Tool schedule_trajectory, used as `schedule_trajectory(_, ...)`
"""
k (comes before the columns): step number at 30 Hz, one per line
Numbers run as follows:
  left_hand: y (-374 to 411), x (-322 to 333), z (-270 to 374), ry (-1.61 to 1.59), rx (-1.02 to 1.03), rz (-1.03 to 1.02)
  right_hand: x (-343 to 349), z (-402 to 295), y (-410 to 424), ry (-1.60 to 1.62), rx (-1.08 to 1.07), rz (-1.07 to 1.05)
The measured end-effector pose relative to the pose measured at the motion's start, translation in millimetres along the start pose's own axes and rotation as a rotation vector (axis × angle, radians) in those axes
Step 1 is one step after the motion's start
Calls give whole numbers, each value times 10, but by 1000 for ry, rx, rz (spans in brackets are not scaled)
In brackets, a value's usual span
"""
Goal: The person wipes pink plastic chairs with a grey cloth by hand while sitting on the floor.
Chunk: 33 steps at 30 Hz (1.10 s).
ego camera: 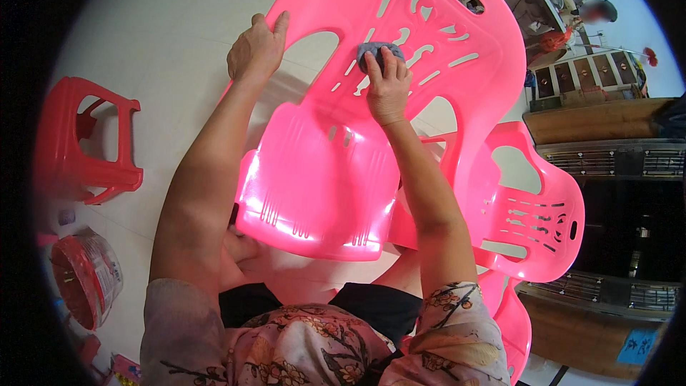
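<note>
Before me stands a pink plastic armchair (pixel 316 171) with a cut-out pattern in its backrest. My left hand (pixel 258 45) grips the left rim of this chair, at the armrest beside the backrest. In my right hand (pixel 388 83) is a grey cloth (pixel 379 52), bunched under the fingers and pressed on the backrest over the cut-outs. The thumb of my right hand is partly hidden.
A second pink plastic chair (pixel 536 193) stands close on the right, with another pink plastic piece below it. On the left are a red plastic stool (pixel 69 134) and a round container (pixel 88 279). Cabinets (pixel 584 75) line the far right.
</note>
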State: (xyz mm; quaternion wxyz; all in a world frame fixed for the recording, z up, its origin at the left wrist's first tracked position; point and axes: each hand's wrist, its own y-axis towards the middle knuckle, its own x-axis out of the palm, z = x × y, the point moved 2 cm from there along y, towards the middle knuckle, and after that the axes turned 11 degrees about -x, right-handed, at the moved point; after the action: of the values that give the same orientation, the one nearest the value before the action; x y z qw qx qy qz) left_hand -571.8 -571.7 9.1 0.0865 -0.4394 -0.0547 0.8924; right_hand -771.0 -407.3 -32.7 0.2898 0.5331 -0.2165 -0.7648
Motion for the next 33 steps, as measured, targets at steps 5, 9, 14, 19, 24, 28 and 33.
schedule_trajectory(5, 5, 21, 7, 0, 23, 34, -414, 290, 684, -38, 19, 331)
schedule_trajectory(9, -6, -1, -13, -7, 19, 18, -387, 395, 1314, -140, 96, 324)
schedule_trajectory(14, -42, -21, 8, -29, 6, -5, 88, 39, 1034, -203, 109, 279)
schedule_trajectory(19, 2, 5, -11, -30, -12, 9, 510, -634, -40, -101, 151, 147)
schedule_trajectory(24, -1, 0, -39, -28, 44, 29, 674, -1103, -748, 90, 122, -220)
schedule_trajectory(28, -19, -6, 10, -36, 29, 28, 612, -1089, -828, 337, 127, -416)
schedule_trajectory(33, -28, -4, 23, -42, -9, -26, -14, -488, -136, 444, 66, -142)
